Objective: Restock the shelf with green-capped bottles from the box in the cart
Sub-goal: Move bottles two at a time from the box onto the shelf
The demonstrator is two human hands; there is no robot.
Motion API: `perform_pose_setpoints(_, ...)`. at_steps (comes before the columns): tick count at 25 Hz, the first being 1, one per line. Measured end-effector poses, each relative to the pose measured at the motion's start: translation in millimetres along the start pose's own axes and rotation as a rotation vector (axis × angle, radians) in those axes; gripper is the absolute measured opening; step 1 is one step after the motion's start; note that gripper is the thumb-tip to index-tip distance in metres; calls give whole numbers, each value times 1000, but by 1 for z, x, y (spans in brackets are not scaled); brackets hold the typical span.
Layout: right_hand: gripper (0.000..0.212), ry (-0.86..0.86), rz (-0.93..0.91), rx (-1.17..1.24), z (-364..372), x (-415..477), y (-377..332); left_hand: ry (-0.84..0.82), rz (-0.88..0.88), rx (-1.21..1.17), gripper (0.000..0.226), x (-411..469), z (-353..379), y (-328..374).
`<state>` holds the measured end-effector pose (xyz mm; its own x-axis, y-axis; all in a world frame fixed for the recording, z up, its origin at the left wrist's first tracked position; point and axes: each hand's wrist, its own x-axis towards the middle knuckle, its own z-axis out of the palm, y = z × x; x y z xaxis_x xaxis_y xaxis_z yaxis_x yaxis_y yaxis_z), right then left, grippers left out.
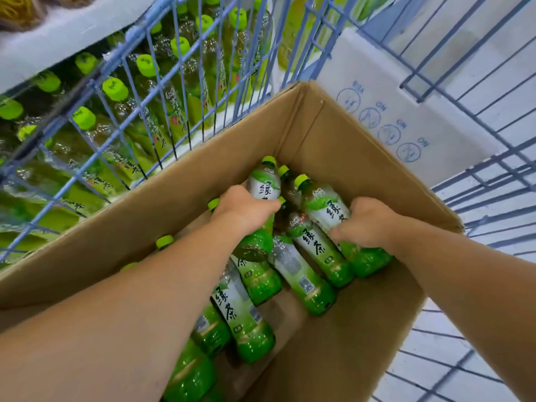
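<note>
Blue wire cart (97, 85) carries the cardboard box (203, 175) — bottles (307, 271) lying inside.

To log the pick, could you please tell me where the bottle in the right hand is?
Head view: that green tea bottle is inside the cardboard box near its right wall, right of the bottle in the left hand.

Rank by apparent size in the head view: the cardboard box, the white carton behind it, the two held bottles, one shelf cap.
1. cardboard box
2. white carton, partly hidden
3. left bottle, gripped by the left hand, and right bottle, gripped by the right hand: alike, unranked
4. shelf cap
</note>
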<state>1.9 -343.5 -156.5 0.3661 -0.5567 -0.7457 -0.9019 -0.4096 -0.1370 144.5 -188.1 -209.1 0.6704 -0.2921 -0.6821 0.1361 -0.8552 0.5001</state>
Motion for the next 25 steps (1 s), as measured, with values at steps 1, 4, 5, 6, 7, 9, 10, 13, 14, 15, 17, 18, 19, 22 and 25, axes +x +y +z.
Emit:
perform_pose_setpoints(1, 34, 10, 5, 76, -1, -11, -2, -6, 3, -44, 44, -10, -4, -3)
perform_pose_setpoints(4, 26, 35, 28, 325, -3, -48, -7, -21, 30, -143, 38, -49, -20, -8)
perform_pose_setpoints(5, 26, 40, 30, 372, -2, -62, -8, -15, 35, -145, 38, -63, -28, -10)
perform_pose_setpoints(6, 28, 42, 28, 401, -3, -76, -9, -6, 42, -145, 38, -77, -35, -12)
perform_pose_setpoints(7, 28, 47, 24, 425, -2, -89, -11, -3, 52, -148, 37, -92, -44, -14)
perform_pose_setpoints(9, 29, 72, 22, 475, -1, -117, -14, -15, 72, -162, 30, -121, -63, -17)
perform_pose_setpoints(10, 30, 93, 22, 492, -1, -131, -16, -19, 77, -167, 27, -136, -74, -18)
perform_pose_setpoints(13, 42, 135, 17, 525, -2, -177, -26, -11, 89, -179, 29, -179, -109, -20)
perform_pose_setpoints(14, 45, 150, 7, 543, -3, -197, -32, 0, 91, -192, 33, -195, -124, -22)
perform_pose_setpoints(15, 45, 165, -8, 566, -3, -217, -38, 12, 92, -201, 38, -210, -137, -24)
perform_pose_setpoints(17, 43, 186, -42, 600, -5, -257, -49, 30, 102, -211, 52, -240, -162, -29)
perform_pose_setpoints(18, 42, 193, -59, 613, -4, -277, -55, 22, 117, -224, 62, -254, -174, -33)
perform_pose_setpoints(19, 40, 207, -82, 626, -4, -298, -62, 6, 146, -243, 68, -268, -188, -37)
perform_pose_setpoints(22, 31, 237, -137, 684, -2, -350, -85, -20, 233, -309, 48, -305, -227, -49)
perform_pose_setpoints(25, 30, 254, -194, 703, 0, -393, -111, 34, 265, -343, 40, -335, -263, -63)
